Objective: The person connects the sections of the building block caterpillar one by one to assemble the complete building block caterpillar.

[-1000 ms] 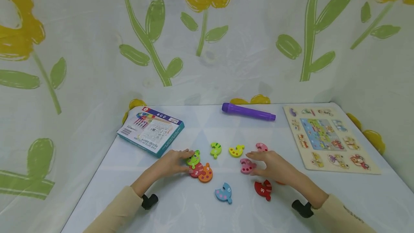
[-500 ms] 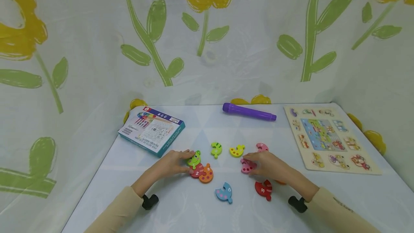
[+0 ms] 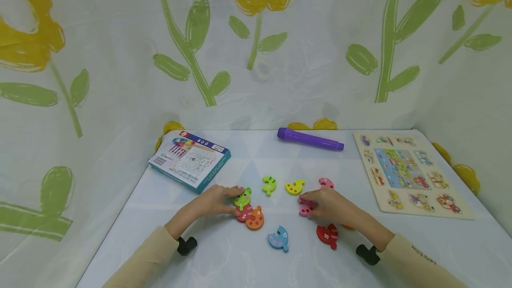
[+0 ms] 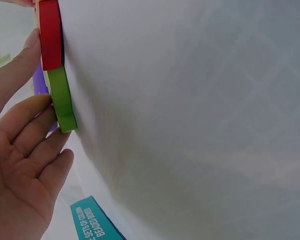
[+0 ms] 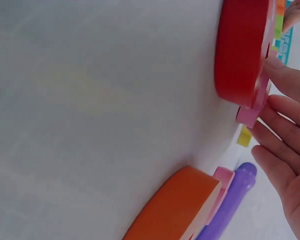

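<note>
My left hand holds the left side of several joined puzzle pieces. Its fingertips meet a green smiling head, and its thumb touches the red piece marked 2. An orange piece marked 3 is linked to the red one. Across the table, my right hand pinches a dotted pink piece between thumb and fingers, partly covering it. A red piece marked 8 lies just in front of that hand. In the right wrist view, an orange piece rests nearby.
Between the hands lie a green striped piece, a yellow dotted piece and a blue piece. Another pink piece sits behind the right hand. Farther back are a box, a purple stick and a wooden picture board.
My right hand's thumb and fingers have closed in on the dotted pink piece. The left hand stays at the joined pieces, while the whole view has shifted slightly.
</note>
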`<state>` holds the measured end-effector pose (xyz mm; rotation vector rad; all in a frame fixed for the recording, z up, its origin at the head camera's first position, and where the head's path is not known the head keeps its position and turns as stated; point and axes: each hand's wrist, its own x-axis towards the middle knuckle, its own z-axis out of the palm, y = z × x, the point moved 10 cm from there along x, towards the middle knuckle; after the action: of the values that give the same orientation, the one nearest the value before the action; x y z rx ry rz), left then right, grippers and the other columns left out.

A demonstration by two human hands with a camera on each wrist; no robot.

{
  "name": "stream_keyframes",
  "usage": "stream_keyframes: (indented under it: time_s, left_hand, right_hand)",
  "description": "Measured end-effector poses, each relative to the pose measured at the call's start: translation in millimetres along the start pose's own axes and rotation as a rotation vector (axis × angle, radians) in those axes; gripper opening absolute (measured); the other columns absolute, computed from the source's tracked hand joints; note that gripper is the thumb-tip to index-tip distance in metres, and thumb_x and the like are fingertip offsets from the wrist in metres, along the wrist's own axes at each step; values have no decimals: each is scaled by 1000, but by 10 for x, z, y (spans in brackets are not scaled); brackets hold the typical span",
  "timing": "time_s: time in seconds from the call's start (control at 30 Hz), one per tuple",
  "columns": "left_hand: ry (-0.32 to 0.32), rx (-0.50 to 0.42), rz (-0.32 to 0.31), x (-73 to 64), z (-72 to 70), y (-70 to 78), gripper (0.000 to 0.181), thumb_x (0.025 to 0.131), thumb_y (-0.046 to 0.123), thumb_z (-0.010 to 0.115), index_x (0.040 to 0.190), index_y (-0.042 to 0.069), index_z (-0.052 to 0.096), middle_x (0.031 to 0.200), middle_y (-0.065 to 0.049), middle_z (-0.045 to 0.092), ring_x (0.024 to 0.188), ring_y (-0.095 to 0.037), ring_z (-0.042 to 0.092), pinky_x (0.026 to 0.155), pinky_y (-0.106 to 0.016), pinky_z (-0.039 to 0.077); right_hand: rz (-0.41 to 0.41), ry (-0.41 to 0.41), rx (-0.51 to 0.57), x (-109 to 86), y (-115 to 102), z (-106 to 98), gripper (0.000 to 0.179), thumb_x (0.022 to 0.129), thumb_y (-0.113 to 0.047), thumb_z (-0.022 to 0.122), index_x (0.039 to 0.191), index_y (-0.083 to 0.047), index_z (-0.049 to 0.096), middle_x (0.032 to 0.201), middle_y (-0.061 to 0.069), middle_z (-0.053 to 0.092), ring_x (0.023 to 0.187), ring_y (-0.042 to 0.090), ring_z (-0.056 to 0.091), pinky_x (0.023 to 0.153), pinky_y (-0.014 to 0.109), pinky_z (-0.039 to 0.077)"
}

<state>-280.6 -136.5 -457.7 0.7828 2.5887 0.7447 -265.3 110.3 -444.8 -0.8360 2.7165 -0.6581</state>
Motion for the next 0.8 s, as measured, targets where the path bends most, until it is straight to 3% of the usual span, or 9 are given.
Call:
stream_keyframes:
  time_s: [0.2,0.43,0.8]
  left_hand:
    - [-21,8,14,27,-1,4,65,80,33,78,139,21,53,144,-4,48,135,-24,41,107,-43,39]
    - [-35,-42,8,39,2,-9,65,79,30,80,138,22,55,144,-5,47,136,-24,40,107,-45,38]
    - [-60,-73,0,47,16,-29,62,81,23,79,138,22,55,145,-5,46,137,-25,38,108,-47,36]
  right_hand:
    - [-4,-10,42,4,-69,-25,49,79,-18,80,126,-11,66,121,1,67,119,21,58,91,38,52]
    - [-81,-36,66,74,-231,-3,46,83,-20,77,126,-10,65,122,3,66,118,22,59,93,40,51]
    - [-204,-92,57,225,-451,92,45,84,-17,76,127,-10,65,121,-2,66,112,14,62,87,26,53]
